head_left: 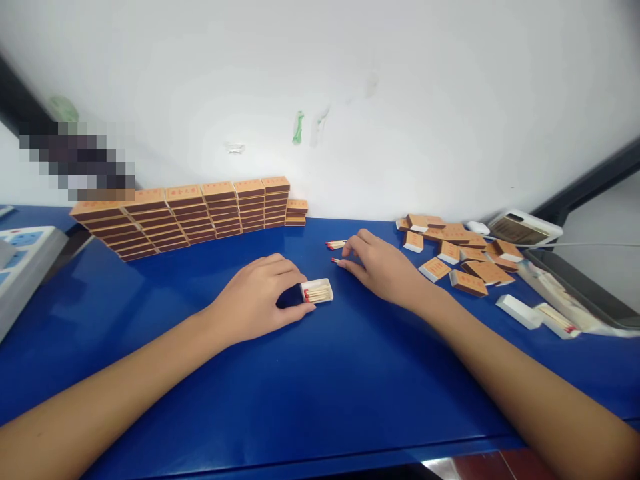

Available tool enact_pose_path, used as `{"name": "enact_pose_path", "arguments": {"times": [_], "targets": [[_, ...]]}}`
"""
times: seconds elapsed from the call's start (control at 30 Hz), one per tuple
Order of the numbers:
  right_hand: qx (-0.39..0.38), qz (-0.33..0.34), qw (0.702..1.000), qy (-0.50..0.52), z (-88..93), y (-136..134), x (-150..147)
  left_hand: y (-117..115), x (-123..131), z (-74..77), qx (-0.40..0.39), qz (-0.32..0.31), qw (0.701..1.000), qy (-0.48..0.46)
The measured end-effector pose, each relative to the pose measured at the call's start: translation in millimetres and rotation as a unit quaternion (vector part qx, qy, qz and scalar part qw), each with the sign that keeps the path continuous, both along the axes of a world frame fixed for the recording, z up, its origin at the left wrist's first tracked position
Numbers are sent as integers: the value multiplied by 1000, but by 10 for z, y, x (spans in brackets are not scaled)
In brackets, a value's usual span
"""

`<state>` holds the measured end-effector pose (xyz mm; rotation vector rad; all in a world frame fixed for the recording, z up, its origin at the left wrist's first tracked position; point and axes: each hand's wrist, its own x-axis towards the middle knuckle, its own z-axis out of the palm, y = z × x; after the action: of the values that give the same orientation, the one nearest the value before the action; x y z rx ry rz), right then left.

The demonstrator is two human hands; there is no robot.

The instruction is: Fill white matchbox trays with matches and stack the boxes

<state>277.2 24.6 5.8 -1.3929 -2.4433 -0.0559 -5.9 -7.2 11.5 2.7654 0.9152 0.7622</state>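
My left hand (265, 293) grips the left end of a small white matchbox tray (327, 298) between thumb and fingers on the blue table. Several red-tipped matches lie in that tray. To the right, my right hand (373, 263) pinches at least one match (336, 261), its red head pointing left. Just beyond those fingers, a small pile of matches (336, 245) lies on the table, partly hidden by my right hand.
Stacked matchboxes (187, 213) form a wall at the back left. Loose matchbox sleeves (467, 283) lie scattered at right, near a white tray (517, 311), another tray with matches (559, 321) and a phone (525, 227). A power strip (30, 260) stands far left.
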Motion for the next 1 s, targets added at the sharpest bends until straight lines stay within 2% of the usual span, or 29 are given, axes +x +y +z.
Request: {"name": "enact_pose_path", "arguments": {"times": [0.27, 0.47, 0.67, 0.83, 1.0], "targets": [[-63, 15, 997, 50, -3, 41, 23, -9, 2, 13, -6, 0, 1000, -2], [-83, 94, 989, 78, 177, -223, -213, -6, 4, 11, -7, 0, 1000, 0], [-68, 105, 992, 28, 172, -396, -433, 3, -1, -16, 2, -2, 1000, -6], [-26, 100, 993, 58, 160, -290, -310, 6, -4, -11, -3, -1, 1000, -2], [38, 49, 994, 88, 28, 38, -10, -4, -1, 6, -7, 1, 1000, -2]]}}
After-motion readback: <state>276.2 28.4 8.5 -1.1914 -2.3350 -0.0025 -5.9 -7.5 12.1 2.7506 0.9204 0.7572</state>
